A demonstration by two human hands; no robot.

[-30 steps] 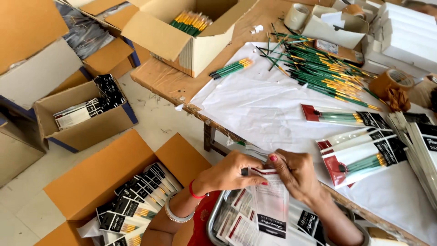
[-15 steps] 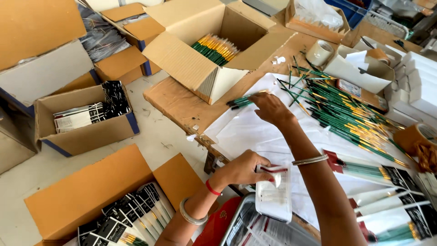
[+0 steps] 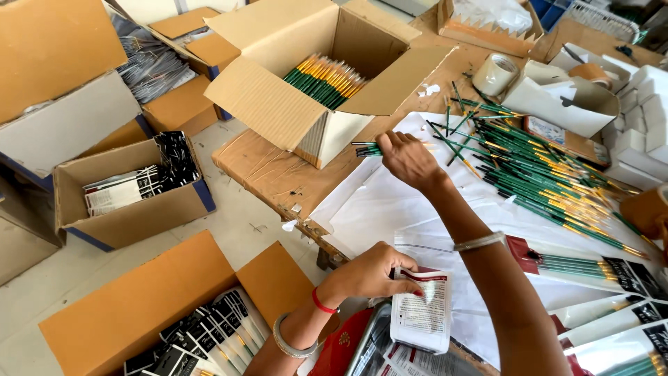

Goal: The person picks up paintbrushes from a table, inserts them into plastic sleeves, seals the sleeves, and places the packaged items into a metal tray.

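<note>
Right hand (image 3: 409,159) stretched out over the white paper sheet (image 3: 390,202) on the wooden table (image 3: 268,174), fingers closed around a small bundle of green brushes (image 3: 367,148), tips jutting left just beside the open cardboard box (image 3: 306,104) packed with more green, yellow-banded brushes. Left hand (image 3: 372,275) low near the table's front edge, fingers pinching the top of a flat white pouch with red trim (image 3: 421,313), hanging upright. Loose pile of green brushes (image 3: 550,174) spread to the right; filled pouches (image 3: 591,264) lying nearby. Floor box of packed pouches (image 3: 209,338) below left.
</note>
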